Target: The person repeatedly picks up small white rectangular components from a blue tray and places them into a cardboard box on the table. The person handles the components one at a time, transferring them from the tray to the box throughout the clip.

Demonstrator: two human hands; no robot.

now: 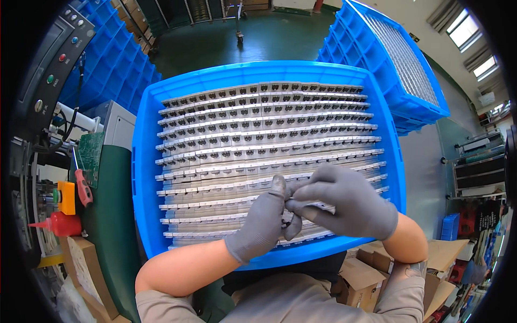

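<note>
Both of my hands wear grey gloves and meet over the near half of a big blue crate point(141, 161). Tight rows of small white housings point(231, 153) fill it, and black terminals show on top in the farther rows. My left hand point(257, 220) is closed, its thumb pointing up and away from me. Just right of it, my right hand point(344, 200) is pinched, fingertips against the left fingers. A little dark piece point(287, 217) shows between the two hands; the gloves cover most of it, and I cannot make out what it is.
More blue crates stand at the far left point(110, 48) and far right point(371, 59). On the left are a control panel point(51, 70) with buttons, a red-handled screwdriver point(83, 187), a red bottle point(62, 224) and a green circuit board point(90, 153). Cardboard boxes point(360, 280) sit at the lower right.
</note>
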